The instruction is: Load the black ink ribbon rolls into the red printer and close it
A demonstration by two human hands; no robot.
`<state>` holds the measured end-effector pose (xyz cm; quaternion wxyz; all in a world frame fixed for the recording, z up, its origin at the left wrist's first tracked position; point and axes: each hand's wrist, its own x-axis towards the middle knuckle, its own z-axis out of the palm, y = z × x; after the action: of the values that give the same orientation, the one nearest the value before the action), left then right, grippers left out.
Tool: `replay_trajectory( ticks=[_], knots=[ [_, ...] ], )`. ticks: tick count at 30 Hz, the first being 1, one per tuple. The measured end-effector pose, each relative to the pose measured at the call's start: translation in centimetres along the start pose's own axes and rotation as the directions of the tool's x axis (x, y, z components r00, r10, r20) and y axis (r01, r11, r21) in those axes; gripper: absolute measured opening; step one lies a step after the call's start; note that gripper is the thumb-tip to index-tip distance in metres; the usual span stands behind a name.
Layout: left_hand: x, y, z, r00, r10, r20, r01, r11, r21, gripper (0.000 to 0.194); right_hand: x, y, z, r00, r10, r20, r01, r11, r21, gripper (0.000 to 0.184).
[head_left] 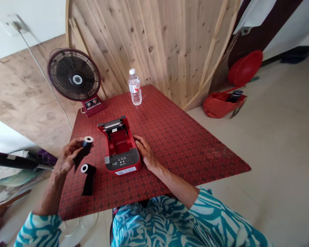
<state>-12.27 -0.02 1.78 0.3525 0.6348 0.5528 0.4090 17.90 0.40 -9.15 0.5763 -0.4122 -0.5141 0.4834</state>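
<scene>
- Far left, a white wall socket (pixel 14 25) is feeding a cord that's trailing down past the wall.
- Next up, the left hand (pixel 67 156) is hovering over the left part of the counter (pixel 182 137), the one with the red patterned top. Its fingers are pinching a black paper roll (pixel 88 139), white end facing up, and a loose dark strip is dangling from it toward the person.
- Behind that hand, a dark red table fan (pixel 74 73) is standing at the counter's far left corner, its two knobs facing this way.
- Just below the held one, a second black paper roll (pixel 84 168) is lying on the counter, its tail stretching toward the near edge.
- Right of both rolls, a red-and-black printer (pixel 122 151) is sitting on the counter. Its lid is standing up at the far end, so the red inside is showing, and a white label is running along the front.
- Further back, a clear water bottle (pixel 135 87) with a white cap is standing upright.
- The right hand (pixel 145 151) is resting against the printer's right side, fingers bending a little; can't tell if they're actually gripping.
- Way right, a red bag (pixel 217 105) is slumping on the floor.
</scene>
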Motion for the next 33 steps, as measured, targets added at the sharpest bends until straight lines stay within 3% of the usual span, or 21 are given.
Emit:
replay_trajectory(
  ticks=[2, 4, 7, 10, 13, 17, 21, 26, 30, 33],
  knots=[
    [-0.6, 2.4, 2.3, 0.986, 0.099, 0.131, -0.125, 0.97, 0.207, 0.039, -0.1, -0.1, 0.0, 1.0, 0.006, 0.007, -0.006, 1.0, -0.004, 0.037],
    [-0.5, 4.3, 5.0, 0.945, 0.173, 0.279, -0.279, 0.871, 0.403, 0.035, -0.1, -0.1, 0.0, 1.0, 0.011, 0.009, -0.011, 1.0, -0.014, 0.037],
    [0.7, 5.6, 8.3, 0.867, 0.23, 0.442, -0.46, 0.711, 0.532, 0.031, -0.1, -0.1, 0.1, 1.0, 0.023, 0.006, -0.023, 0.999, -0.024, 0.039],
    [2.2, 5.4, 9.9, 0.832, 0.14, 0.536, -0.512, 0.564, 0.648, 0.03, -0.1, -0.1, 0.1, 1.0, 0.03, 0.003, -0.03, 0.999, -0.017, 0.038],
    [3.7, 4.8, 10.6, 0.814, -0.012, 0.58, -0.5, 0.493, 0.712, 0.032, 0.0, -0.2, 0.2, 0.999, 0.036, 0.004, -0.036, 0.999, -0.006, 0.036],
    [5.2, 4.1, 11.3, 0.779, -0.099, 0.62, -0.5, 0.498, 0.708, 0.028, -0.1, -0.3, 0.1, 0.999, 0.038, -0.004, -0.037, 0.999, 0.012, 0.035],
    [5.0, 4.6, 10.9, 0.768, -0.048, 0.638, -0.496, 0.586, 0.641, 0.029, -0.3, -0.2, 0.1, 0.999, 0.042, -0.023, -0.041, 0.999, 0.017, 0.034],
    [1.1, 6.5, 8.7, 0.856, 0.148, 0.495, -0.427, 0.743, 0.515, 0.038, -0.5, -0.3, 0.1, 0.998, 0.056, -0.027, -0.056, 0.998, 0.021, 0.033],
    [-1.8, 6.2, 8.5, 0.837, 0.223, 0.5, -0.484, 0.727, 0.487, 0.035, -0.7, -0.3, 0.0, 0.996, 0.09, -0.021, -0.089, 0.995, 0.052, 0.035],
    [-2.2, 5.1, 9.4, 0.842, 0.26, 0.472, -0.487, 0.742, 0.461, 0.029, -0.9, -0.4, 0.0, 0.992, 0.128, -0.014, -0.127, 0.989, 0.075, 0.038]
  ],
)
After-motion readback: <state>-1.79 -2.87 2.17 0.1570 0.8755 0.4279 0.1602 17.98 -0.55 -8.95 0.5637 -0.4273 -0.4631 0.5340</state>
